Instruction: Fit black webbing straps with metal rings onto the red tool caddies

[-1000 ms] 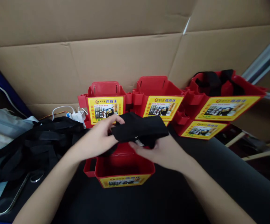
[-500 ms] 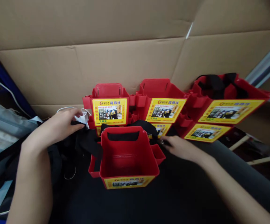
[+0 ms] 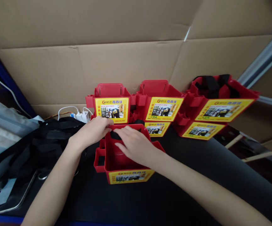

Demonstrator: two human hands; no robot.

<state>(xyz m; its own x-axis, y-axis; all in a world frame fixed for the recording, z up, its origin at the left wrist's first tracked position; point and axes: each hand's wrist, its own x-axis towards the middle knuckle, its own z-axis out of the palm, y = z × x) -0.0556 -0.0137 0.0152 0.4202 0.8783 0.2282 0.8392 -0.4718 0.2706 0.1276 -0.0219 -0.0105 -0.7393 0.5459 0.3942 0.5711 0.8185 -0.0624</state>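
A red plastic tool box (image 3: 119, 158) with a yellow label (image 3: 131, 177) stands on the black tabletop right in front of me. A short piece of black strap (image 3: 114, 135) shows against the inside of its back wall. My left hand (image 3: 92, 131) is closed at the left end of the back rim, its fingertips partly hidden. Reaching in from the right, my right hand (image 3: 134, 142) bends its fingers over the strap at the rim. Its thumb sits lower, inside the box. The rest of the strap is hidden behind the box and hands.
Behind stand several similar red boxes, stacked in a row; the right stack (image 3: 225, 110) has black straps inside. Bundled black straps (image 3: 56, 135) lie at left, near a white plug (image 3: 82, 116) with cables. A metal ring (image 3: 43, 176) lies near the bundle. Cardboard (image 3: 126, 62) closes the back.
My left hand has left the white plug and moved right to the box's back rim. My right hand has come from beside the box to the strap inside it.
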